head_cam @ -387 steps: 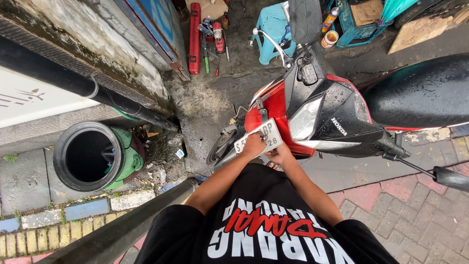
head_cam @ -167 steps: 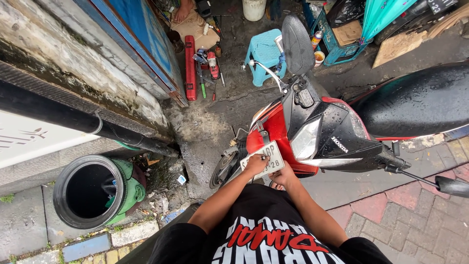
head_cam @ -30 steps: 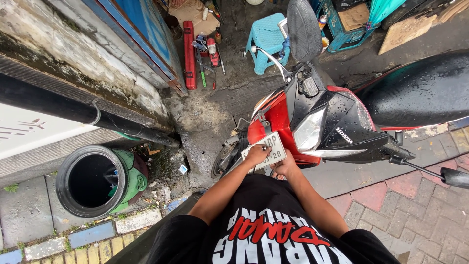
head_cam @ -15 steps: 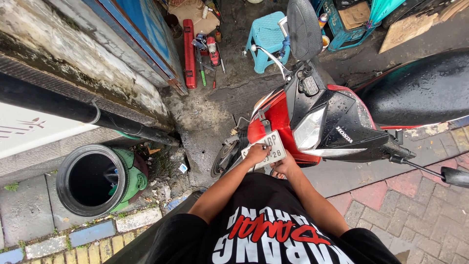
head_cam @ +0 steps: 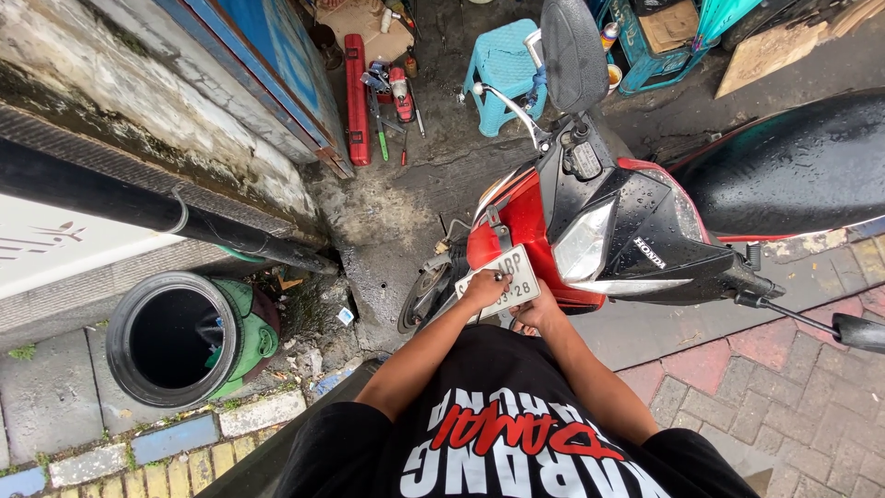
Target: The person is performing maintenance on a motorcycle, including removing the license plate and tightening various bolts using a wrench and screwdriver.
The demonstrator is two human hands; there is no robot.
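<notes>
A red and black motorcycle point(head_cam: 636, 231) stands in front of me, its front end facing me. A white licence plate point(head_cam: 516, 272) sits below the headlight over the front wheel point(head_cam: 419, 295). My left hand point(head_cam: 484, 290) presses on the plate's lower left part. My right hand point(head_cam: 535, 315) is at the plate's lower edge, fingers tucked under it; what they grip is hidden. Both arms reach out from my black printed shirt.
A green bin with a black rim point(head_cam: 189, 337) stands at left by a wall and black pipe point(head_cam: 138, 207). A red toolbox point(head_cam: 357, 97) and loose tools lie on the wet ground beyond, beside a blue plastic stool point(head_cam: 502, 69). Brick paving lies at right.
Both hands have stayed on the licence plate throughout. The view has shifted slightly; the motorcycle has not moved.
</notes>
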